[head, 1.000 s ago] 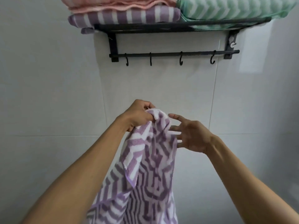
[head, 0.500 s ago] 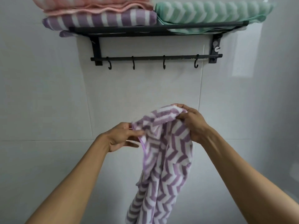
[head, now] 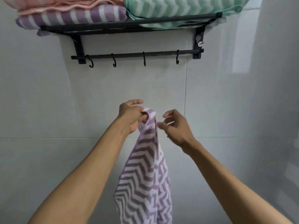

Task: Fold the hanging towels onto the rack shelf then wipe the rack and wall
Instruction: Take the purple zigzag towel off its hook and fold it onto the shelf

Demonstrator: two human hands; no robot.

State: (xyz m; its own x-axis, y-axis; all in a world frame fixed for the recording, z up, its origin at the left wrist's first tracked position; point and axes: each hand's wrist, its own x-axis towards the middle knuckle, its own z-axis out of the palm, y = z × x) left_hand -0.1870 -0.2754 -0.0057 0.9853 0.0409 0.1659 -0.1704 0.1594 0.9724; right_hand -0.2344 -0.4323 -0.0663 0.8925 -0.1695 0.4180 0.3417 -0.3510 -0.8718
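Below the rack — purple towel hanging lengthwise (left hand gripping top).

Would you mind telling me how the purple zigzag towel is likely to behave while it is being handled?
The purple zigzag towel is probably floppy: it drapes in folds below the left hand gripping its top. It seems light, since one hand bears it. The right hand hovers beside it, open.

Four towels were in view: one purple-and-white zigzag towel hanging from the left hand, and three folded above the hands, a pink towel, a purple striped towel and a green towel. There was one black rack carrying four hooks. Two hands showed, the right hand just beside the hanging towel.
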